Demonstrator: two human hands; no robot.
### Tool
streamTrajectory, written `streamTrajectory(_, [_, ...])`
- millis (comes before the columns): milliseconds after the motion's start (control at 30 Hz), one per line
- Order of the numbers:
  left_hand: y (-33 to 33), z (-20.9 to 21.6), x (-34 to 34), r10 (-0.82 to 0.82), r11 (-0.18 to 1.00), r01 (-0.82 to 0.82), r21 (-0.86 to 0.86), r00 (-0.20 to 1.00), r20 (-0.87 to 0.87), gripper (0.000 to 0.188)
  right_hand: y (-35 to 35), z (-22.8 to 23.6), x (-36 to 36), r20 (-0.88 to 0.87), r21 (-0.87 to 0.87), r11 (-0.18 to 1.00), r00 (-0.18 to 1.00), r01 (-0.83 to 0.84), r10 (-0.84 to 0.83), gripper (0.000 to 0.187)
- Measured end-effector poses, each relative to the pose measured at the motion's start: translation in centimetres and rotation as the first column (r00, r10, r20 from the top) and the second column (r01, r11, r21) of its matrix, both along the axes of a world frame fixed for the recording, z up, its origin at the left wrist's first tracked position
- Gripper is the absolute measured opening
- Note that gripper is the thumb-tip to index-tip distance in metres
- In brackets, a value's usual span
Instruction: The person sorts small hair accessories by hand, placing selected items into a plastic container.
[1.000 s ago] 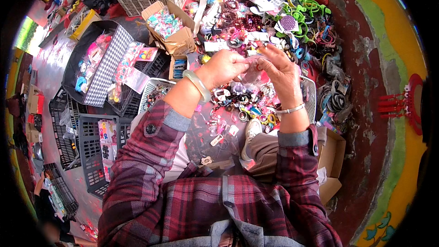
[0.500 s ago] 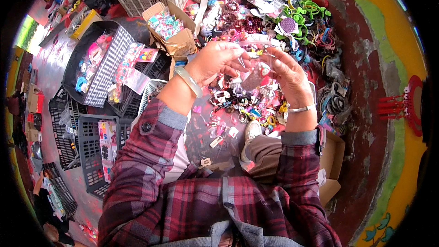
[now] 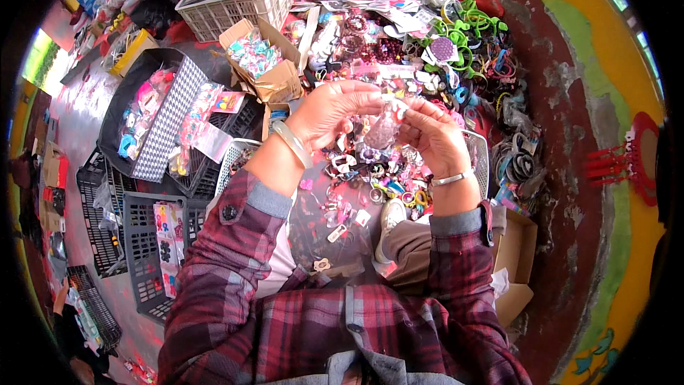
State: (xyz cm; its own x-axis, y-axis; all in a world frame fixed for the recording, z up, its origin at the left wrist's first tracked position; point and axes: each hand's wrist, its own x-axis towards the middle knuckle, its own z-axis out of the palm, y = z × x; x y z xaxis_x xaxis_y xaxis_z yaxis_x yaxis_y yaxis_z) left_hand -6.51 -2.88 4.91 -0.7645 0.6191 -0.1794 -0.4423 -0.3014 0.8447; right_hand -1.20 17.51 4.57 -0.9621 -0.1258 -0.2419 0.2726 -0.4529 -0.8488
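Head view, left fingers (image 3: 363,98) and right fingers (image 3: 425,112) pinching clear bag (image 3: 382,132), carton (image 3: 280,86) of packets (image 3: 254,54)

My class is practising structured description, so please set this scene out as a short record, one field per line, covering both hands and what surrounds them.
Left grip: pinching the upper end of a small clear plastic bag
Right grip: pinching the same end from the right
Bag contents: too unclear to tell
Worn: pale bangle on the left, silvery bangle on the right
Below: mixed pile of small colourful accessories
Off to the left: open cardboard box full of packets, dark plastic crate
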Motion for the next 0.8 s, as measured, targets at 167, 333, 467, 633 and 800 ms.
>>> streamTrajectory(167, [0.2, -0.7, -0.5, 0.013, 0.998, -0.017, -0.054, 0.998, -0.06, 0.027, -0.2, 0.6, 0.3, 0.013, 0.086, 0.996, 1.0, 0.01, -0.011, 0.021])
streamTrajectory(333, [0.7, -0.3, 0.5, -0.008, 0.996, -0.002, -0.09, 0.994, -0.112, 0.026, -0.9, 0.2, 0.1, -0.252, 0.26, 0.948, 0.96, 0.185, -0.118, 0.026])
streamTrajectory(467, [1.1, -0.7, 0.8, -0.022, 0.998, 0.017, -0.061, 0.997, -0.078, 0.026, -0.7, 0.3, 0.2, -0.324, 0.233, 0.93, 0.925, 0.283, -0.2, 0.015])
streamTrajectory(633, [1.2, -0.1, 0.8, 0.014, 0.985, -0.017, 0.169, 1.0, 0.02, 0.025, -0.1, 0.5, 0.3, -0.286, 0.191, 0.955, 0.943, 0.228, -0.168, 0.019])
streamTrajectory(800, [0.7, 0.2, 0.9, -0.025, 0.968, 0.0, 0.251, 0.995, 0.099, 0.026, 0.1, 0.4, 0.3, -0.184, 0.092, 0.965, 0.957, 0.245, -0.226, 0.021])
